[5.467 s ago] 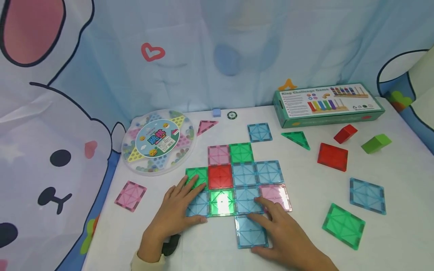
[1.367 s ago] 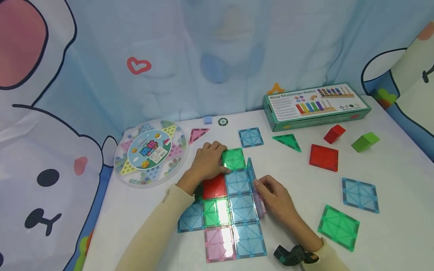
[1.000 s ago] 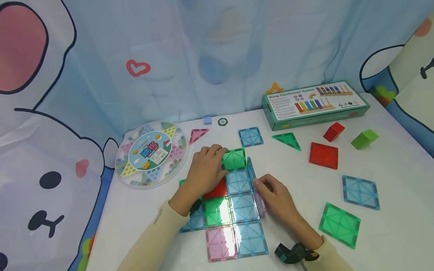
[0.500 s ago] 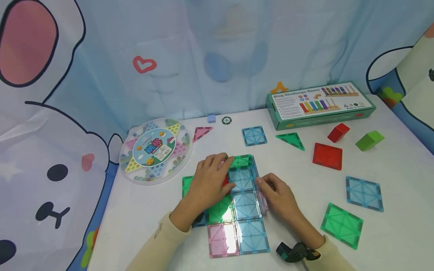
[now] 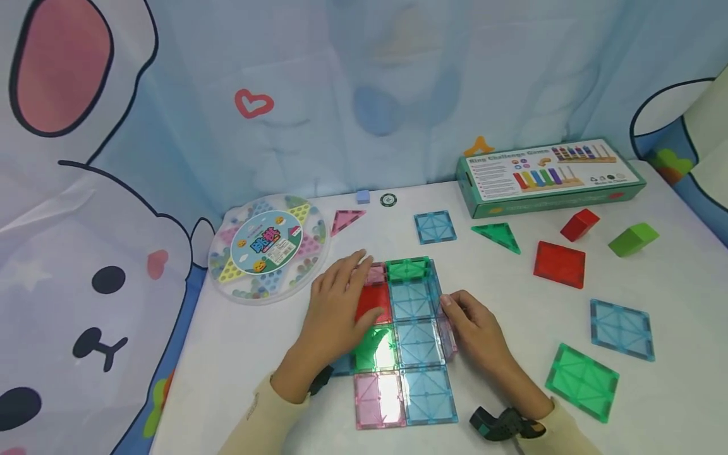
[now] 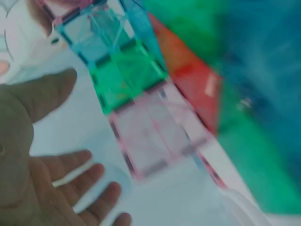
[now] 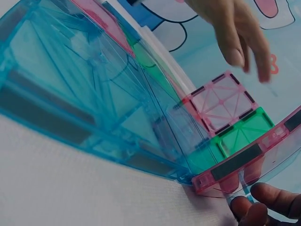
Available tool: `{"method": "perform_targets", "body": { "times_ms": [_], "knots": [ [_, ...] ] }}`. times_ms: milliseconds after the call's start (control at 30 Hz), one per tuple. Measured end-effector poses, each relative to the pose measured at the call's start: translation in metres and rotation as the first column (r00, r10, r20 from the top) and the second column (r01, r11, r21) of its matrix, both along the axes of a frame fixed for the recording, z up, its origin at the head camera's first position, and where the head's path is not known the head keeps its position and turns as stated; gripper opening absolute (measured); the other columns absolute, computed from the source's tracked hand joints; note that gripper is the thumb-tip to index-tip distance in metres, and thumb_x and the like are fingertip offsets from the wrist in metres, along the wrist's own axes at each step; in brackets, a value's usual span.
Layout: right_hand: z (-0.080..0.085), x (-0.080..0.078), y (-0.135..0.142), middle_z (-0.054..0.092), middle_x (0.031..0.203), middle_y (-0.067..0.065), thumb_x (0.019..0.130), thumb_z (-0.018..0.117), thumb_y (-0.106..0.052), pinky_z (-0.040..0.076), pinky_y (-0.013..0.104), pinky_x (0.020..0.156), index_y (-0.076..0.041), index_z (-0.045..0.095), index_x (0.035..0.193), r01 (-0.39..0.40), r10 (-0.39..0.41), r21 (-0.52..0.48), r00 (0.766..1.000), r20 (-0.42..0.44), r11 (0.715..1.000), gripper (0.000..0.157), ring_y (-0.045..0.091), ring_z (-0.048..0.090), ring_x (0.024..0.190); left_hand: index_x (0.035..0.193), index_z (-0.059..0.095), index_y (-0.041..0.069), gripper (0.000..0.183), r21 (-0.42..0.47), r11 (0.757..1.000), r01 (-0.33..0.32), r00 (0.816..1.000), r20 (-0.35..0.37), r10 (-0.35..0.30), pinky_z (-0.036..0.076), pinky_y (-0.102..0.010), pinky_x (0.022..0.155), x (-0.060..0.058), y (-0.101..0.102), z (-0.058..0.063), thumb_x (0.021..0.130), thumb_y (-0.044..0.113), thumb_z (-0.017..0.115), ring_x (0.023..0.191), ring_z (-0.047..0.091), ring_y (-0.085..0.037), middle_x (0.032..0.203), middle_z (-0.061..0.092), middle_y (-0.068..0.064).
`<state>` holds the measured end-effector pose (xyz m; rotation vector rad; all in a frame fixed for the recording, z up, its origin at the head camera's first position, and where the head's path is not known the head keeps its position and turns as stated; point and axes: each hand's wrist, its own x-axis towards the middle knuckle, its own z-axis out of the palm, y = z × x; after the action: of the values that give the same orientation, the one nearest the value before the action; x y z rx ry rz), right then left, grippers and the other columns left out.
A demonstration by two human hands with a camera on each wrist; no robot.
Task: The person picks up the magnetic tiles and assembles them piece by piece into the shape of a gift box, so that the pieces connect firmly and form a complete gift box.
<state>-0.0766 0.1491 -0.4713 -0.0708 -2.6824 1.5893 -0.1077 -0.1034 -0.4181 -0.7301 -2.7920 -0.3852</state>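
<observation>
Translucent magnetic tiles form a joined block in the head view, with a red tile (image 5: 376, 302) and blue tile (image 5: 412, 299) among the flat ones. At its far edge a green tile (image 5: 407, 270) and a pink tile (image 5: 375, 273) stand raised. Blue and pink tiles also stand along the right edge. There my right hand (image 5: 478, 328) pinches the standing tiles where blue meets pink (image 5: 447, 338). My left hand (image 5: 335, 309) hovers over the block's left side, fingers extended, hiding tiles beneath. In the left wrist view its fingers (image 6: 101, 202) are spread and hold nothing.
Loose on the right lie a red tile (image 5: 560, 264), a blue tile (image 5: 622, 329) and a green tile (image 5: 582, 382), plus red (image 5: 579, 225) and green blocks (image 5: 633, 240). Behind are a ring game box (image 5: 552, 177) and a round Chinese checkers set (image 5: 267, 246).
The far green tile has swung from flat to upright, and the pink one beside it stands too. My left hand has drawn back leftward from them. The right hand keeps its pinch.
</observation>
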Motion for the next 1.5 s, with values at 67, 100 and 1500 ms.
{"method": "perform_targets", "body": {
  "times_ms": [67,100,1500],
  "knots": [
    [-0.002,0.0,0.0,0.051,0.079,0.004,0.098,0.046,-0.04,0.041,0.025,0.06,-0.01,0.06,0.098,-0.002,0.002,-0.007,1.0,-0.002,1.0,0.034,0.018,0.049,0.075,0.147,0.033,0.013,0.081,0.016,0.996,-0.09,0.996,0.016,0.09,0.03,-0.05,0.101,0.013,-0.017,-0.004,0.082,0.047,0.068,0.135,0.028,-0.024,0.153,0.026,-0.004],
    [-0.002,0.0,0.0,0.051,0.079,0.003,0.098,0.046,-0.041,0.041,0.025,0.06,-0.01,0.06,0.099,-0.003,0.003,-0.006,1.0,-0.002,1.0,0.034,0.018,0.049,0.075,0.144,0.038,0.01,0.078,0.007,0.99,-0.141,0.99,0.03,0.141,0.031,-0.05,0.101,0.02,-0.026,-0.006,0.082,0.048,0.068,0.134,0.03,-0.026,0.151,0.029,-0.006],
    [-0.003,0.0,0.004,0.054,0.082,0.003,0.098,0.047,-0.038,0.041,0.025,0.061,-0.01,0.059,0.103,-0.002,0.003,0.029,0.999,-0.039,1.0,0.031,0.017,0.049,0.076,0.152,0.012,0.006,0.101,0.04,0.991,-0.126,0.989,0.078,0.122,0.019,-0.055,0.106,0.083,0.004,-0.005,0.081,0.058,0.062,0.145,0.002,-0.029,0.159,0.0,-0.006]
  ]
}}
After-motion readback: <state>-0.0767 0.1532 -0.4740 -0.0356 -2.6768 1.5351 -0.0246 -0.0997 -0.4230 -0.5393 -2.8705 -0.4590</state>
